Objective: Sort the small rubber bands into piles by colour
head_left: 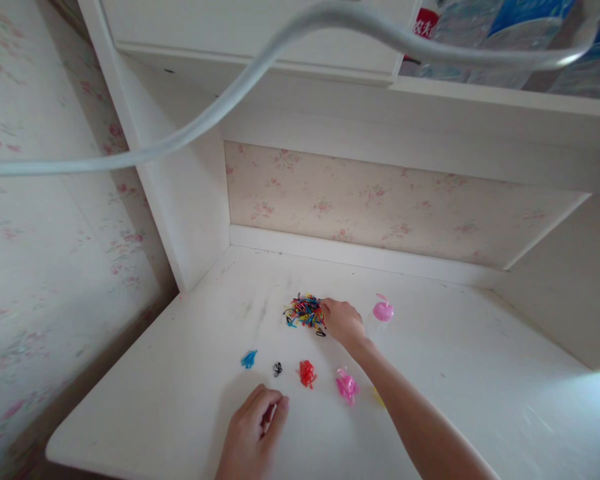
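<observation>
A mixed heap of small coloured bands (304, 311) lies on the white desk (460, 393). My right hand (343, 322) reaches into the heap's right edge with its fingers curled and pinched. Nearer to me sit sorted little piles in a row: blue (249, 359), black (277, 368), red (307, 373) and pink (347, 385). A bit of yellow (379, 398) peeks from under my right forearm. My left hand (255, 432) rests on the desk below the black pile, fingers loosely curled, nothing visible in it.
A pink lid-like object (383, 310) sits right of the heap. White shelf panels stand at left (190, 200) and right, with a floral back wall. A grey cable (240, 87) hangs across the top. Water bottles (490, 33) stand on the upper shelf.
</observation>
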